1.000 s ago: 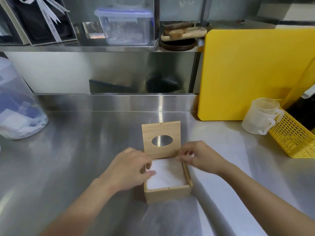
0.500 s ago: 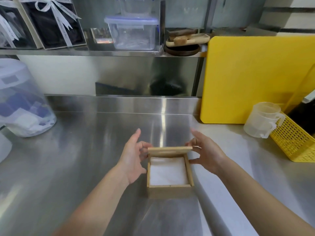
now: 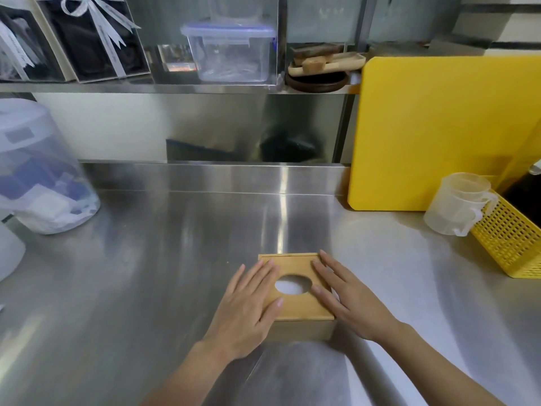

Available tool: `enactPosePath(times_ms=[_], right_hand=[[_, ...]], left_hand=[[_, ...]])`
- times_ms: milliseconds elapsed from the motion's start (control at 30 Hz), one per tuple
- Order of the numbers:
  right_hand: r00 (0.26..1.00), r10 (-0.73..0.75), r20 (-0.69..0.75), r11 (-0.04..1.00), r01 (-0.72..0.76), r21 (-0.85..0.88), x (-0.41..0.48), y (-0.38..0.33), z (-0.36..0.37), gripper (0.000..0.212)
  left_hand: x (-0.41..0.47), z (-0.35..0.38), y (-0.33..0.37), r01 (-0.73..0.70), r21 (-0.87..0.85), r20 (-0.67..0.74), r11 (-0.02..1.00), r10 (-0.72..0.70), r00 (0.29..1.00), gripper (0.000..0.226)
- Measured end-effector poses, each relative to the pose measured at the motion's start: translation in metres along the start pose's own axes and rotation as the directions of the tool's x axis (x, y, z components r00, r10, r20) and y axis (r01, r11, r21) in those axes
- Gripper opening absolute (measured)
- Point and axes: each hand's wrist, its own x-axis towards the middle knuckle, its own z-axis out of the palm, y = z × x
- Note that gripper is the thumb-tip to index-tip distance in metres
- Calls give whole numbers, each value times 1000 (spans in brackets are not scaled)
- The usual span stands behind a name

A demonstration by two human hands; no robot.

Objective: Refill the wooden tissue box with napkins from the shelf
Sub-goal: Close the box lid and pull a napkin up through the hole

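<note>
The wooden tissue box (image 3: 298, 310) stands on the steel counter in front of me with its lid down flat. White napkins (image 3: 292, 285) show through the oval hole in the lid. My left hand (image 3: 248, 306) lies flat on the lid's left side, fingers stretched out. On the lid's right side my right hand (image 3: 345, 297) rests flat as well. Neither hand grips anything.
A yellow cutting board (image 3: 445, 133) leans at the back right, with a clear measuring jug (image 3: 456, 205) and a yellow perforated basket (image 3: 512, 238) beside it. A clear bag-covered container (image 3: 38, 171) sits at the left. The shelf (image 3: 175, 87) above holds a plastic tub (image 3: 231, 51) and wooden trays (image 3: 325, 63).
The lid stood upright a second ago, was half lowered by both hands, and now lies shut on the box with both palms flat on it.
</note>
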Motion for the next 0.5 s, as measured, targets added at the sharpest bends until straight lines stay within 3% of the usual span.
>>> enactPosePath(times_ms=[233,367,433,500], right_hand=[[1000,-14,-26,997,12,-78,1,-5,-5,52],[961,-238,-143,936,188,-297,3,-21,-14,21],[945,-308,-112,903,253,-347,7,-31,-16,9],[952,-304,-21,888,276,-368,14,-38,-16,11]], left_hand=[[0,0,-3,-5,21,16,1000,5,1000,56],[4,1,4,83,-49,-31,995,-85,996,62],[6,5,6,111,-41,-16,993,-112,994,63],[9,9,5,122,-24,8,992,-122,992,64]])
